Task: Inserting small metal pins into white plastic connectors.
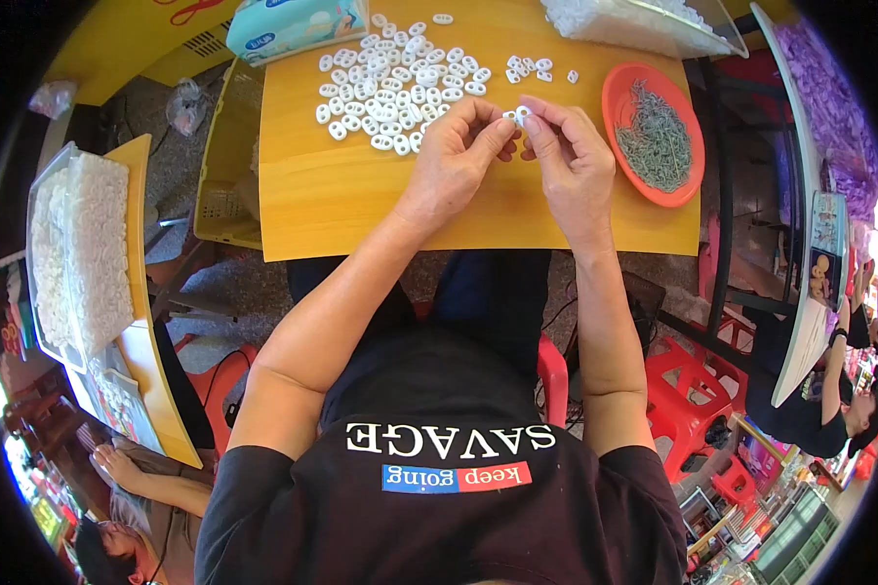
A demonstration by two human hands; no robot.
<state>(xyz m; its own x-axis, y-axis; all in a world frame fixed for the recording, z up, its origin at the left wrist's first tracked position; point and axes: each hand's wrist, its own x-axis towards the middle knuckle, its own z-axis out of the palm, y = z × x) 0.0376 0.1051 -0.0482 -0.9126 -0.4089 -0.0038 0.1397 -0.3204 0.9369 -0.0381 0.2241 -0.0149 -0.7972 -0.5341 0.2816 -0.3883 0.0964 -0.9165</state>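
Note:
A small white plastic piece is pinched between the fingertips of both hands, above the yellow table. My left hand grips it from the left with thumb and forefinger. From the other side, the thumb and fingers of my right hand close on it. Fingers cover much of the piece. Many white oval plastic pieces with two holes lie loose just beyond my left hand. Several smaller white pieces sit in a cluster beyond my right hand. To its right, a red plate holds a heap of thin metal pins.
A blue tissue pack lies at the table's far left corner. A clear bin of white parts stands far right, another at left. A yellow crate adjoins the table. Red stools and two other people are nearby.

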